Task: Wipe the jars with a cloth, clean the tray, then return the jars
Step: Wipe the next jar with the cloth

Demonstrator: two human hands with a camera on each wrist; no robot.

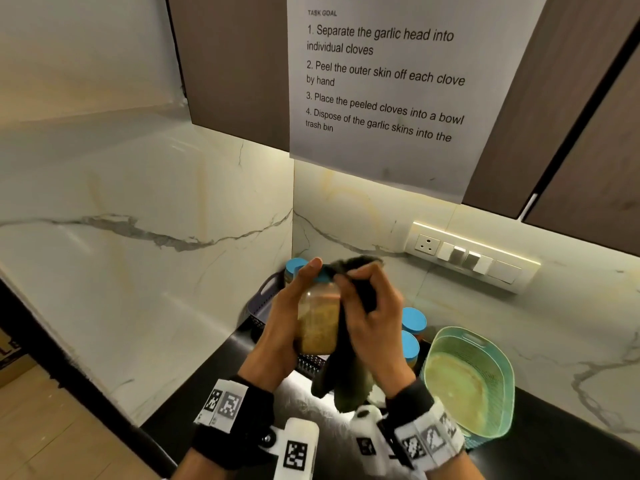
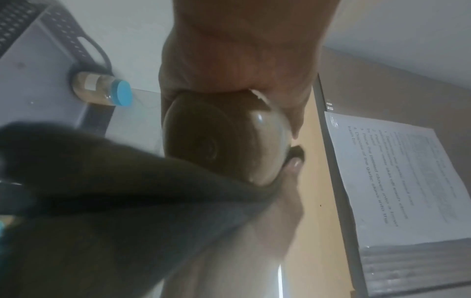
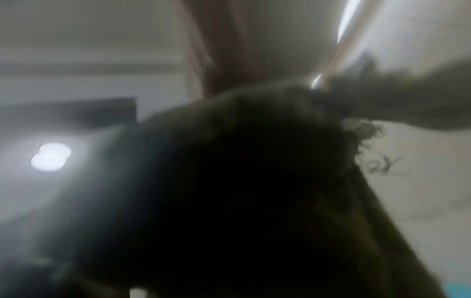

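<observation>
My left hand (image 1: 294, 313) grips a clear jar (image 1: 318, 320) of tan grains with a blue lid, held up above the counter. My right hand (image 1: 370, 306) holds a dark cloth (image 1: 349, 375) against the jar's right side and lid; the cloth hangs down below the hands. From the left wrist, the jar's base (image 2: 224, 141) shows with the cloth (image 2: 114, 201) wrapped under it. The right wrist view is filled by the blurred dark cloth (image 3: 242, 191). A dark tray (image 1: 263, 299) sits in the corner behind, with one blue-lidded jar (image 1: 294, 268) in it. Two more blue-lidded jars (image 1: 412, 323) stand right of the hands.
A mint green basket-style bowl (image 1: 485, 348) stands on the black counter at the right. Marble walls meet in a corner behind the tray. A switch panel (image 1: 471, 258) is on the right wall; a printed sheet (image 1: 381, 81) hangs on the cabinet above.
</observation>
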